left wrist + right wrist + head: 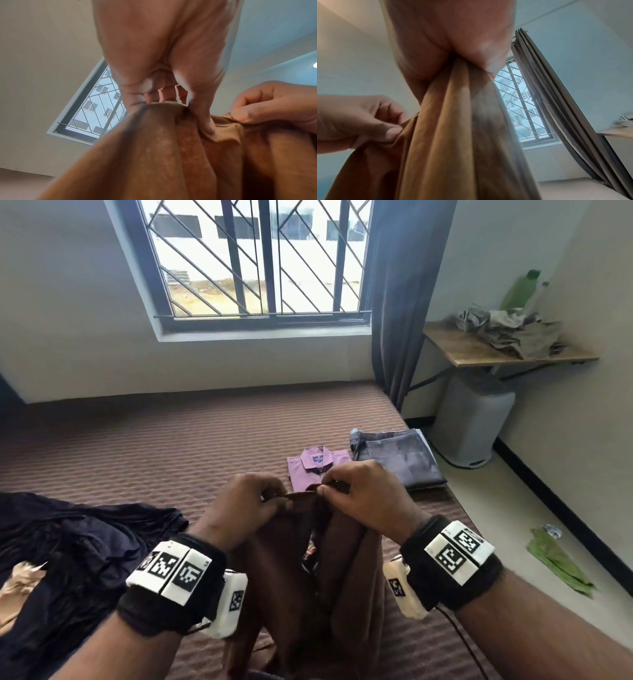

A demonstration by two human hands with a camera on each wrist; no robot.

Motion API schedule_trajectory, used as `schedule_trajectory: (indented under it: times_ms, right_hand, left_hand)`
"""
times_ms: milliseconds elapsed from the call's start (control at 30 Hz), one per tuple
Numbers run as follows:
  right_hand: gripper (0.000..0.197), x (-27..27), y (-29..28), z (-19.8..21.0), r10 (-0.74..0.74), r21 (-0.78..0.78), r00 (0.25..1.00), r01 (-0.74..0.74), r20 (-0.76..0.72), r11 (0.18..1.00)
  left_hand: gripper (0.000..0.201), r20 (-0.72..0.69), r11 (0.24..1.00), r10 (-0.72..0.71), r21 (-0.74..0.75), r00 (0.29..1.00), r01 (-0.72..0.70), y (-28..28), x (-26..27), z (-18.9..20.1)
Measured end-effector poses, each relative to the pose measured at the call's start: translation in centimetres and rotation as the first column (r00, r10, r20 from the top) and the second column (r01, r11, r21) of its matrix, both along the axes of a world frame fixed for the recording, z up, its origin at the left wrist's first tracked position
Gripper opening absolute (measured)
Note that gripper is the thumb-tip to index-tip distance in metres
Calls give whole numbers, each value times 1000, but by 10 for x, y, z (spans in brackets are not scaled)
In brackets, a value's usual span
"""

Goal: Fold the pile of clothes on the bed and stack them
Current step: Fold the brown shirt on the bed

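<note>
Your left hand [245, 501] and right hand [363, 491] each pinch the top edge of the brown garment [308, 577] between thumb and fingertips, close together, holding it raised above the bed [137, 446] in front of the folded purple shirt [313, 467] and the folded grey trousers [400, 457]. The garment hangs with its long axis near vertical, gripped edge up and lower end gathered on the bed towards you. For a clean fold, I judge you should match the edges, draw them taut, then lay it flat.
</note>
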State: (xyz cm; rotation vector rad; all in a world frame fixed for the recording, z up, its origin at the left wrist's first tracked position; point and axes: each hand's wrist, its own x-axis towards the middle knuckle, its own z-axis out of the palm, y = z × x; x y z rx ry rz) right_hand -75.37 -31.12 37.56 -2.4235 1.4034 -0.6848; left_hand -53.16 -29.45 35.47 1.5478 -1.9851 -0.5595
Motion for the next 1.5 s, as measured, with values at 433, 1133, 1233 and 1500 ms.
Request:
schedule_trajectory:
  times_ms: [433, 1133, 1233, 1500]
  right_hand:
    - [15, -38, -26, 14, 137, 361, 983, -172, 120, 917]
    - [17, -42, -24, -23, 130, 613, 987, -163, 98, 773]
    - [14, -37, -16, -28, -58, 682, 907, -271, 418, 680]
    - [16, 11, 1, -32, -290, 610, 603, -435, 743, 662]
  left_hand:
    - [43, -76, 932, 186, -301, 980, -200, 2, 33, 4]
    - [15, 136, 938, 342, -104, 930, -329, 17, 47, -36]
    - [19, -116, 856, 352, -360, 929, -370, 26, 32, -40]
    - [64, -638, 970, 118, -88, 761, -225, 39, -29, -15]
